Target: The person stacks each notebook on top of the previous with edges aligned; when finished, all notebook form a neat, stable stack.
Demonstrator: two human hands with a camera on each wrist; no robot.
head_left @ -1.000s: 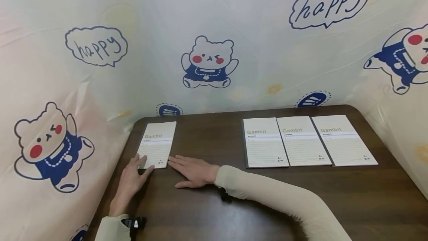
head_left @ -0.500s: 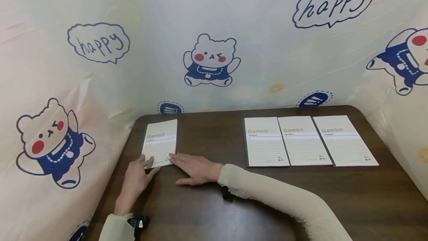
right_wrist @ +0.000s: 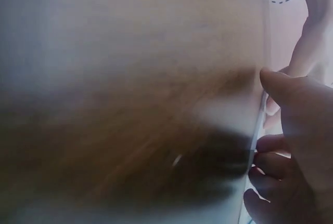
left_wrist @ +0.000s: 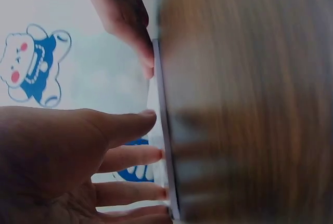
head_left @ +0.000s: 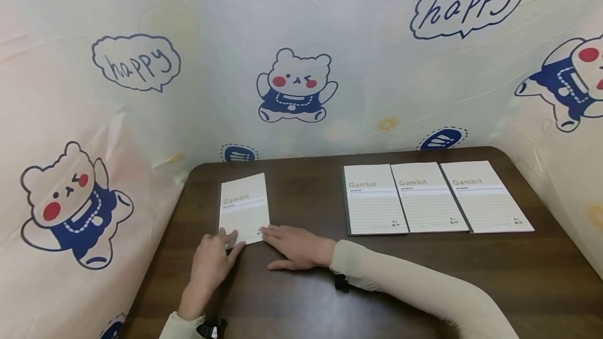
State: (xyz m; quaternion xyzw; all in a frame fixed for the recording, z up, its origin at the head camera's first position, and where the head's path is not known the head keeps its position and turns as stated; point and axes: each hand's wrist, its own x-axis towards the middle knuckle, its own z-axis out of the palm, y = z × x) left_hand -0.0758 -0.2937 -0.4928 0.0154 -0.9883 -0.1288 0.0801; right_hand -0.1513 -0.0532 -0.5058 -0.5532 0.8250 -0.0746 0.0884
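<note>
A white notebook (head_left: 244, 211) with "Gambit" in gold lies flat on the dark wooden table, slightly turned. My left hand (head_left: 210, 266) is at its near left corner, fingertips and thumb touching it. At its near right corner my right hand (head_left: 301, 248) lies palm down, its extended fingertips touching the edge. In the left wrist view the notebook's thin edge (left_wrist: 163, 109) shows beside the left thumb and fingers; the right hand (left_wrist: 122, 18) appears above. The right wrist view shows the right hand (right_wrist: 307, 141) low over the tabletop.
Three matching notebooks lie side by side at the right: a left one (head_left: 374, 203), a middle one (head_left: 427, 198) and a right one (head_left: 485, 198). Table surface (head_left: 306, 187) separates them from the touched notebook. A printed curtain (head_left: 367, 93) rises behind the table and at both sides.
The left notebook has slid right and a little nearer, turning slightly. Both hands have moved right along with it. The three notebooks at the right have stayed put.
</note>
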